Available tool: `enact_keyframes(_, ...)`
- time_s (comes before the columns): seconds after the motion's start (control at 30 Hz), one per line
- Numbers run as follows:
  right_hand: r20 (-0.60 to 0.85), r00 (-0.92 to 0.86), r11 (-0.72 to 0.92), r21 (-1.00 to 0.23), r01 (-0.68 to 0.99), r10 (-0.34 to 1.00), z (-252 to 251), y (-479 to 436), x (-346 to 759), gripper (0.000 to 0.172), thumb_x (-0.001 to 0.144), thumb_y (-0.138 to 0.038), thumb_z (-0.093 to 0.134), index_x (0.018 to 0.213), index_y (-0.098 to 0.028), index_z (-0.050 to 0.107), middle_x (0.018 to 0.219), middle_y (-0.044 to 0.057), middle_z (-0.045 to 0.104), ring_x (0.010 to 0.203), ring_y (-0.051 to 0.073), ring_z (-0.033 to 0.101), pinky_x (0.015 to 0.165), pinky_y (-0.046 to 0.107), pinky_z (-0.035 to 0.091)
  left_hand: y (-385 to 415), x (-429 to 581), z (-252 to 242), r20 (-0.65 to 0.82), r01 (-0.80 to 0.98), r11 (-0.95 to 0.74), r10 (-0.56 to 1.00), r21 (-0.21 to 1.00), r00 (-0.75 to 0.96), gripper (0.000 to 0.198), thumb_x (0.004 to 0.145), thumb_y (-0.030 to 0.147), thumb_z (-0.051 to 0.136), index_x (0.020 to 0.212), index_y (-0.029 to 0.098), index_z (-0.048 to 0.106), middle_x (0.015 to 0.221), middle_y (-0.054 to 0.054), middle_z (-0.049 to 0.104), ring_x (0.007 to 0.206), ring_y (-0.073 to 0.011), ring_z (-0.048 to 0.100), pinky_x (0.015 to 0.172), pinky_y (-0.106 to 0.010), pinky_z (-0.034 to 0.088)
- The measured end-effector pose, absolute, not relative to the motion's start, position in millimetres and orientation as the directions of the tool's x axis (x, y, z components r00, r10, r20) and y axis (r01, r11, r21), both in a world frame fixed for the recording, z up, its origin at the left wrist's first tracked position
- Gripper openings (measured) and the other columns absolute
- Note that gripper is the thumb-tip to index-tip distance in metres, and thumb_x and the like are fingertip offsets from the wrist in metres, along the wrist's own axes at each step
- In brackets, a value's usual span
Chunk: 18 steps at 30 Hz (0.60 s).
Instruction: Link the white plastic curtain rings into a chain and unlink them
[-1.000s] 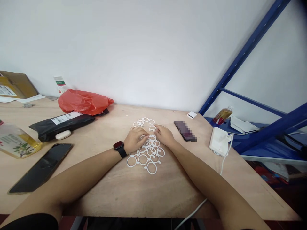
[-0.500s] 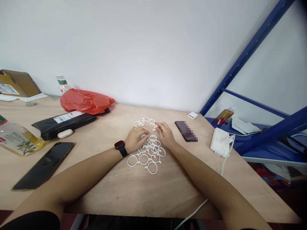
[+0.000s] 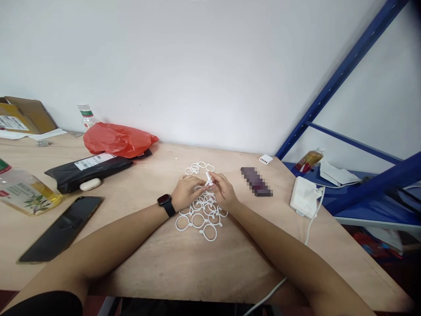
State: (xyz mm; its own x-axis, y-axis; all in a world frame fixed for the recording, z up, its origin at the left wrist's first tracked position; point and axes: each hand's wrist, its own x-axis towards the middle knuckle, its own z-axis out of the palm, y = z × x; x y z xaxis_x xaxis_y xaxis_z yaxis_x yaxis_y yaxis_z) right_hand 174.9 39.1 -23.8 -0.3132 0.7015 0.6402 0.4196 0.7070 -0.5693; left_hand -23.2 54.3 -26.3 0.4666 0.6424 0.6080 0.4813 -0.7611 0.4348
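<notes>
A heap of several white plastic rings (image 3: 200, 217) lies in the middle of the wooden table (image 3: 204, 263). A smaller cluster of white rings (image 3: 199, 167) sits just beyond it. My left hand (image 3: 186, 192), with a black watch on its wrist, and my right hand (image 3: 223, 191) meet above the heap. Both pinch one white ring (image 3: 208, 178) between their fingertips, lifted a little off the pile.
At the left lie a dark phone (image 3: 61, 228), a black parcel (image 3: 88, 169), a red bag (image 3: 116, 139), a white earbud case (image 3: 89, 184) and a bottle (image 3: 24, 193). Right of my hands are another phone (image 3: 256, 181), a white charger (image 3: 305, 197) with cable, and a blue shelf frame (image 3: 342, 70).
My right hand picked a ring from beyond the heap and brought it back toward my left hand. Both hands now pinch it together above the pile.
</notes>
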Motion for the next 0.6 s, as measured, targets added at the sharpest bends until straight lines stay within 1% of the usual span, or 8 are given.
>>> enact_keyframes(0.1, 0.653, -0.307, 0.716, -0.57, 0.403, 0.692, -25.5, 38.8, 173.7, 0.041, 0.099, -0.03, 0.039, 0.139, -0.025, 0.046, 0.101, 0.008, 0.058, 0.089, 0.02, 0.062, 0.085, 0.039, 0.054, 53.6, -23.4, -25.0, 0.627, 0.457, -0.783, 0.616, 0.422, 0.477, 0.018, 0.093, 0.036, 0.057, 0.091, 0.022, 0.068, 0.092, -0.003, 0.071, 0.09, -0.0176, 0.064, 0.087, -0.037, 0.042)
enact_keyframes(0.23, 0.639, -0.277, 0.69, -0.595, 0.413, 0.717, -26.9, 39.6, 173.5, 0.04, 0.099, -0.03, 0.038, 0.138, -0.025, 0.047, 0.099, 0.007, 0.057, 0.081, 0.018, 0.062, 0.08, 0.037, 0.055, 52.3, -23.6, -22.1, 0.659, 0.43, -0.81, 0.579, 0.398, 0.48, 0.019, 0.093, 0.035, 0.056, 0.089, 0.021, 0.068, 0.084, -0.004, 0.068, 0.083, -0.0176, 0.061, 0.08, -0.034, 0.043)
enact_keyframes(0.33, 0.594, -0.217, 0.625, -0.669, 0.401, 0.775, -26.1, 39.6, 172.6, 0.04, 0.099, -0.031, 0.038, 0.138, -0.025, 0.047, 0.099, 0.006, 0.057, 0.071, 0.014, 0.061, 0.073, 0.033, 0.055, 49.6, -23.8, -19.0, 0.668, 0.374, -0.836, 0.546, 0.401, 0.506, 0.021, 0.096, 0.034, 0.051, 0.091, 0.02, 0.066, 0.084, -0.005, 0.068, 0.082, -0.0171, 0.061, 0.079, -0.033, 0.044)
enact_keyframes(0.47, 0.491, -0.193, 0.527, -0.794, 0.303, 0.85, -22.9, 37.9, 170.3, 0.041, 0.097, -0.032, 0.042, 0.136, -0.021, 0.047, 0.079, 0.0, 0.058, 0.065, 0.013, 0.058, 0.066, 0.028, 0.053, 46.5, -23.8, -18.6, 0.66, 0.38, -0.829, 0.557, 0.409, 0.504, 0.02, 0.096, 0.033, 0.05, 0.089, 0.019, 0.063, 0.082, -0.003, 0.068, 0.078, -0.0158, 0.061, 0.077, -0.032, 0.044)
enact_keyframes(0.53, 0.436, -0.193, 0.472, -0.851, 0.229, 0.879, -21.2, 37.6, 168.9, 0.038, 0.094, -0.032, 0.046, 0.129, -0.019, 0.052, 0.072, -0.002, 0.057, 0.063, 0.012, 0.057, 0.061, 0.026, 0.051, 46.6, -23.8, -20.2, 0.656, 0.4, -0.818, 0.573, 0.414, 0.492, 0.02, 0.096, 0.033, 0.05, 0.088, 0.019, 0.062, 0.081, -0.003, 0.067, 0.076, -0.0153, 0.061, 0.076, -0.031, 0.044)
enact_keyframes(0.6, 0.387, -0.172, 0.412, -0.9, 0.142, 0.906, -20.2, 38.9, 167.8, 0.032, 0.089, -0.031, 0.052, 0.118, -0.018, 0.058, 0.07, -0.002, 0.057, 0.06, 0.011, 0.056, 0.057, 0.024, 0.049, 47.2, -23.7, -21.4, 0.656, 0.401, -0.816, 0.575, 0.417, 0.489, 0.019, 0.096, 0.033, 0.051, 0.088, 0.019, 0.061, 0.081, -0.003, 0.067, 0.075, -0.0152, 0.06, 0.076, -0.031, 0.044)
